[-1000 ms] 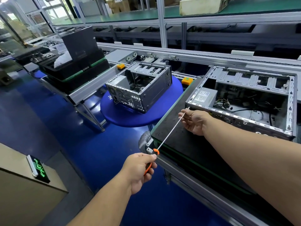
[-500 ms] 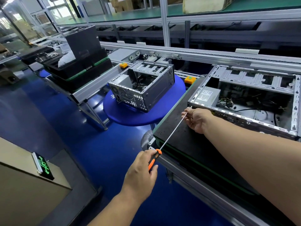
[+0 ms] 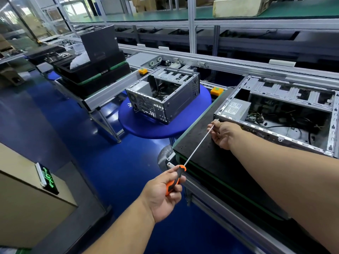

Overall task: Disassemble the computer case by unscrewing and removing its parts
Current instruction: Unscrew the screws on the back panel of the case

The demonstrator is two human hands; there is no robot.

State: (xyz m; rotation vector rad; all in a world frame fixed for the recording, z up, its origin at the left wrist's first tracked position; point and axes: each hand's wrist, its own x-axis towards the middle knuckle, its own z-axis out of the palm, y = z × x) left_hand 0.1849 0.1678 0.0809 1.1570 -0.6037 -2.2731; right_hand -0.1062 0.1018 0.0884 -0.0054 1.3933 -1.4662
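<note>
An open metal computer case [image 3: 275, 118] lies on a black pallet [image 3: 198, 149] at the right, its power supply [image 3: 236, 108] at the near left corner. My left hand [image 3: 165, 191] grips the orange-and-black handle of a long screwdriver [image 3: 197, 145]. The thin shaft runs up and right to the case's near left corner. My right hand [image 3: 223, 134] is curled round the shaft close to the tip, beside the case's rear edge. The tip's contact point is too small to make out.
A second open case [image 3: 165, 99] sits on a round blue table [image 3: 146, 129] in the middle. Black stacked trays [image 3: 95, 70] stand on the conveyor at the left. A beige box with a green-lit sign [image 3: 47, 178] is at lower left. Aluminium conveyor rails [image 3: 220, 63] run behind.
My left hand has turned on the handle, showing more of its orange grip. The screwdriver stays aimed at the same case corner, and my right hand keeps its hold near the tip.
</note>
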